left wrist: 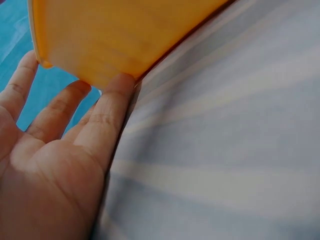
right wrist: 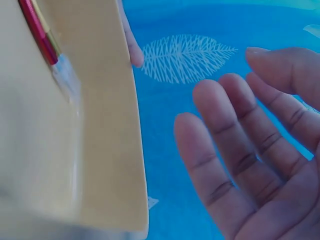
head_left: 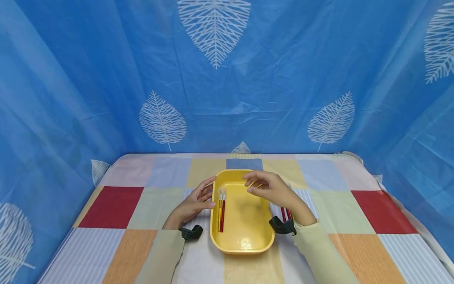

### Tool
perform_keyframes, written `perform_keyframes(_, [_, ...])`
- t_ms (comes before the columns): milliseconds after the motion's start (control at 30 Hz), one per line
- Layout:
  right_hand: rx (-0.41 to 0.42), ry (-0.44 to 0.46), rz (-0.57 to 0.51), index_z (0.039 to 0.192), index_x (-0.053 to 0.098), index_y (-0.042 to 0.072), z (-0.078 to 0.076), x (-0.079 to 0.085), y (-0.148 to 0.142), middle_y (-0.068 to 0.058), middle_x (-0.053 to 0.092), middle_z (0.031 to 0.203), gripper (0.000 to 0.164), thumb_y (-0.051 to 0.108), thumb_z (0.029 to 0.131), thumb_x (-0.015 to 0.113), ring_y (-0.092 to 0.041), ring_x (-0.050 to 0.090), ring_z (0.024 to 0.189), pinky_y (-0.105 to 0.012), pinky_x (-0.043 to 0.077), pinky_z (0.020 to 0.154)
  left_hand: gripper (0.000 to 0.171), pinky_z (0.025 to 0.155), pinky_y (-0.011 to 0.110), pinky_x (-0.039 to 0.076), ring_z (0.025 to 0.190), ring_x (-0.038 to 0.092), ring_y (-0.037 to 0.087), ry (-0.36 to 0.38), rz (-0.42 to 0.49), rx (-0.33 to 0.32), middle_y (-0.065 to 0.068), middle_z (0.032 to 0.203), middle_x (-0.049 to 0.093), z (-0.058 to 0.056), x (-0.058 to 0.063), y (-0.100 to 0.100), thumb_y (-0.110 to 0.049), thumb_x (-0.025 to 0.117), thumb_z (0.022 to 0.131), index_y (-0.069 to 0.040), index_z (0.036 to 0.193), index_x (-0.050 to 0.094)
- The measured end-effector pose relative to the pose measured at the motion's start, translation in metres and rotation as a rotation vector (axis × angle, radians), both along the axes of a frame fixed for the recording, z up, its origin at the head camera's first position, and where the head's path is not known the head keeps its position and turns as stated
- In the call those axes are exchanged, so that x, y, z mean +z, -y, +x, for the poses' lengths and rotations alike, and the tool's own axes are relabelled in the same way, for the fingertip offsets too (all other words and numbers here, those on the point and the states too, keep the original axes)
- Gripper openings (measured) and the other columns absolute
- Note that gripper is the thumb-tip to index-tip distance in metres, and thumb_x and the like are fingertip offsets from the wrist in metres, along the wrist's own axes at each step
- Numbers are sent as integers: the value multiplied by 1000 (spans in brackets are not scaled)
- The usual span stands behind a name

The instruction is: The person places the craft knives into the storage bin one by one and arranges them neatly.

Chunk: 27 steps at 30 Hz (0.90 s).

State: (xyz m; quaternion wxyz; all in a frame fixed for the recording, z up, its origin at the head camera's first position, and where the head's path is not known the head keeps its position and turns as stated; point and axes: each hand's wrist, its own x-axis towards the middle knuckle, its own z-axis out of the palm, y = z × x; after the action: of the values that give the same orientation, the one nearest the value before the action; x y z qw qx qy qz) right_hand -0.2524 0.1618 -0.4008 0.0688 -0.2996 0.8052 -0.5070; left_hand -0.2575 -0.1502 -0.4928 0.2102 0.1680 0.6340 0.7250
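Note:
A yellow tray [head_left: 248, 221] lies on the patterned cloth in front of me. Along its left side lie slim paintbrushes, one yellow [head_left: 219, 217] and one red [head_left: 222, 217], with pale tips pointing away. My left hand [head_left: 193, 205] is at the tray's left side, its spread fingers touching the outer wall [left wrist: 125, 40] in the left wrist view. Over the tray's far right part hovers my right hand [head_left: 269, 188], loosely bent and holding nothing. Right of the tray, more red brushes [head_left: 285, 213] are partly hidden by my right forearm and wrist camera.
The table is covered with a patchwork cloth [head_left: 152, 205]. Blue curtains with white leaf prints [head_left: 276, 79] stand behind it and on both sides. Black wrist cameras sit on my left [head_left: 191, 232] and right [head_left: 282, 226] wrists.

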Motion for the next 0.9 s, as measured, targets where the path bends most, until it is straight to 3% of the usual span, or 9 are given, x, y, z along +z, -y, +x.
perform_keyframes(233, [-41,-35,-24,133,69,-7,5,-2,-14,-21,74,114,30,0,103,69,-16,72,100,-30,61,90,95,124,47,37,162,24,44,-8,-4,-3,23,178,20,-1,-1,0,-2,74,98,-7,174,17])
perform_keyframes(533, [-100,-104,-35,130,70,-6,9,-3,-35,-19,75,112,28,-4,102,69,-11,73,99,-27,61,89,97,125,48,36,163,23,44,-21,-17,-16,23,178,19,-2,-4,1,-8,77,98,-7,174,16])
perform_keyframes(900, [-158,-124,-50,131,68,-9,9,3,-54,-25,73,112,29,-5,102,69,-9,71,98,-23,61,86,98,123,44,40,162,22,46,-41,-10,-35,25,178,17,-1,-5,1,-10,77,99,-7,174,14])
